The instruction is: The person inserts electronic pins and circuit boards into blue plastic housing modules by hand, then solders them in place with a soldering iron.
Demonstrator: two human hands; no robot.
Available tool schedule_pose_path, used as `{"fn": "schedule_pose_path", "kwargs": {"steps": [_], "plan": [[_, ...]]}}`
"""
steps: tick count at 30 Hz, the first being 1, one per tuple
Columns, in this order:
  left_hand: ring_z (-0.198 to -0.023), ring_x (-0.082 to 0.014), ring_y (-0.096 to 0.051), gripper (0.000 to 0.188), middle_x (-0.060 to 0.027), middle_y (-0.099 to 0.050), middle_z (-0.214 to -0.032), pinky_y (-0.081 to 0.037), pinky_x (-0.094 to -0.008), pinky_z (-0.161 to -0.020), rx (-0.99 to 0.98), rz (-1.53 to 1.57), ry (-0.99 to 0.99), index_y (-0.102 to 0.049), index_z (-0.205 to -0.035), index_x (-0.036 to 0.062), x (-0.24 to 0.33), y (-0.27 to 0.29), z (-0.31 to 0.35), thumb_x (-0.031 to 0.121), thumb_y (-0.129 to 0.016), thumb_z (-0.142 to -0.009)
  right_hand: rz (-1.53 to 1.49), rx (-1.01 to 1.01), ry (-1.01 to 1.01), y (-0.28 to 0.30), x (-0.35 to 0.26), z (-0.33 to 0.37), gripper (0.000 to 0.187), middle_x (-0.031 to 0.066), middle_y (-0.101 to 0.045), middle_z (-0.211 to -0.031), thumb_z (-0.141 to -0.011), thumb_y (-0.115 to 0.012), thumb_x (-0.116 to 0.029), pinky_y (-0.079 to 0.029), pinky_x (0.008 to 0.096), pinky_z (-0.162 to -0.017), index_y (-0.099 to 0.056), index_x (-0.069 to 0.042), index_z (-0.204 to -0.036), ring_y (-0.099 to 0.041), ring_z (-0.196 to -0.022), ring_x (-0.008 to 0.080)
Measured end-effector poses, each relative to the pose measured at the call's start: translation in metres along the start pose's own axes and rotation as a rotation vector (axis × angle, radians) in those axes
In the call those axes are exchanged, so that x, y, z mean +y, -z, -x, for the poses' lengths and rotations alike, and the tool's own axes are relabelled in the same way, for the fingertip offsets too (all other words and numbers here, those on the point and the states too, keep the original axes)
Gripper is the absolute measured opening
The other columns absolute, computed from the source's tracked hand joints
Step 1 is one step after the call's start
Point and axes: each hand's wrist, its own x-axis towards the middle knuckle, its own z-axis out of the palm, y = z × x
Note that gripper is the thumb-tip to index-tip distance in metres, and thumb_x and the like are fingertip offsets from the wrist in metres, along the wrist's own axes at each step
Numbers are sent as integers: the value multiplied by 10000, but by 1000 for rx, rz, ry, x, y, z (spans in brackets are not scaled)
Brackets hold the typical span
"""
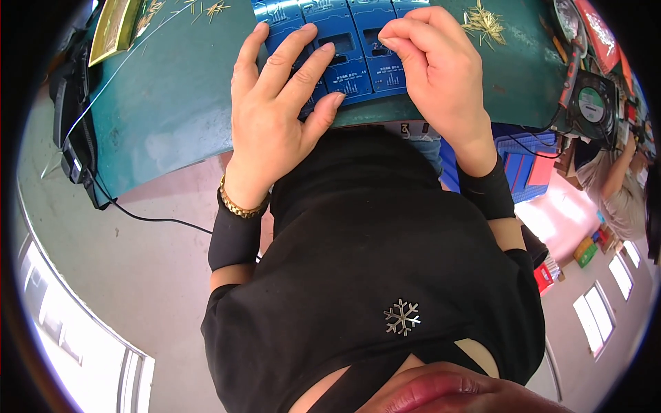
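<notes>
A blue printed circuit board panel (348, 86) with white markings and rectangular cutouts lies on the green work surface at the front edge. My left hand (279, 103) rests over its left part, fingers spread, with fingertips touching the board. Above a cutout on the right part of the panel, my right hand (441, 65) pinches thumb and forefinger together. Whatever is between those fingertips is too small to make out. To the right of that hand sits a small pile of thin gold-coloured pins (484, 26).
More loose pins (217, 8) lie at the far left, beside a yellow tray (112, 31). A black fan (593, 103) and a red-and-black handled tool (571, 76) stand at the right edge. Below the green table (165, 131) is a blue crate (527, 144). Another person (616, 186) is at the right.
</notes>
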Motion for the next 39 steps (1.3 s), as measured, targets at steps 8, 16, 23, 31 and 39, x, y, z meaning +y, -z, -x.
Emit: {"fn": "schedule_pose_path", "kwargs": {"steps": [8,16,23,31,39], "plan": [[-1287,-452,-419,491,-89,-561,-1349,-399,-499,-1020,-34,-11,-4,-670,-1185,106,0,6,-2,200,-795,-719,119,67,225,-13,20,8,123,47,-582,-835,-782,-705,-1,-494,319,-577,-674,-78,-873,-622,-674,234],[-1319,-372,-416,393,-59,-564,-1337,-303,-644,-1010,-69,-84,47,-688,-1154,188,-7,25,-9,231,-761,-771,81,-8,163,-2,22,6,149,59,-583,-854,-755,-715,25,-497,333,-607,-669,-51,-875,-620,-737,242],[-1037,-276,-599,146,-80,-675,-1010,-450,-366,-916,21,-110,101,-706,-982,69,-100,46,-68,88,-699,-837,68,-39,242,-6,27,3,163,54,-575,-851,-749,-717,25,-500,329,-605,-666,-51,-884,-616,-735,228],[-1082,-255,-530,145,-13,-630,-1010,-386,-383,-968,-123,-285,-148,-724,-904,136,-140,50,-96,129,-767,-765,111,-39,326,2,30,6,208,52,-579,-861,-732,-678,33,-496,315,-585,-707,-67,-912,-608,-739,214],[-1223,-300,-458,160,-8,-568,-1115,-349,-428,-1021,-282,-133,-436,-705,-834,150,-155,54,-127,127,-790,-701,172,-88,307,11,31,8,392,77,-611,-949,-692,-638,93,-480,293,-593,-747,-98,-1015,-580,-766,212]]}}
